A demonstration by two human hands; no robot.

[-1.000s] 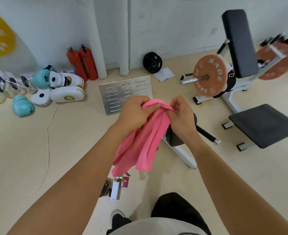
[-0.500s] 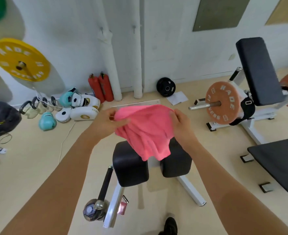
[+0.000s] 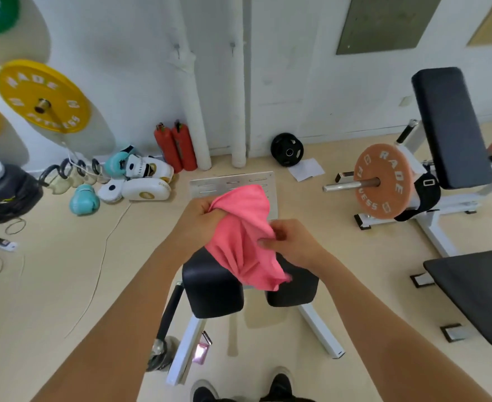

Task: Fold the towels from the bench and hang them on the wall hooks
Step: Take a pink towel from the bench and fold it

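Crumpled pink cloth towel (image 3: 246,239) held in the air above black padded bench rollers (image 3: 213,288), bare floor on both sides | narrower and more bunched than half a second ago | long axis runs upper-left to lower-right, loose end down | left hand (image 3: 201,220) fisted round top corner, right hand (image 3: 292,245) pinching side edge.

I hold the towel (image 3: 246,236) between my left grip (image 3: 202,217), farther off, and my right grip (image 3: 292,245), nearer, above the padded machine (image 3: 213,288) at my feet. Behind it a metal plate (image 3: 210,185) lies on the floor (image 3: 65,271). Boxing gloves (image 3: 134,181) lie far left by the wall (image 3: 129,68); the worktop (image 3: 479,288) stands right.
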